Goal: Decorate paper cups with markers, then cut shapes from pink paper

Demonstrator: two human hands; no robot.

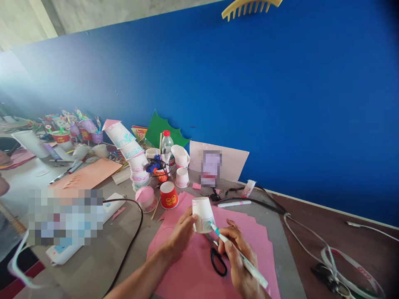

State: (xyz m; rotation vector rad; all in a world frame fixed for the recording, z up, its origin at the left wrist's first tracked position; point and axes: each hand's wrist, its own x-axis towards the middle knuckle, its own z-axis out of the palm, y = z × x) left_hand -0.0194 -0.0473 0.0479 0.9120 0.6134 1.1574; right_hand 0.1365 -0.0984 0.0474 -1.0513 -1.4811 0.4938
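A white paper cup (201,209), drawn on in pink and teal, is gripped at its left side by my left hand (183,229). In my right hand (239,253) is a white marker with a teal tip (254,272), its tip at the teal hatching on the cup's wall. Beneath both hands lie stacked pink paper sheets (260,245). Black-handled scissors (219,263) rest on the paper, partly covered by the cup and my right hand.
Left of the paper stand a red cup (169,196) and a leaning tower of decorated cups (127,146). A power strip (65,245) with a black cable lies further left. Another marker (234,204) and cords lie behind, before a blue partition (296,104).
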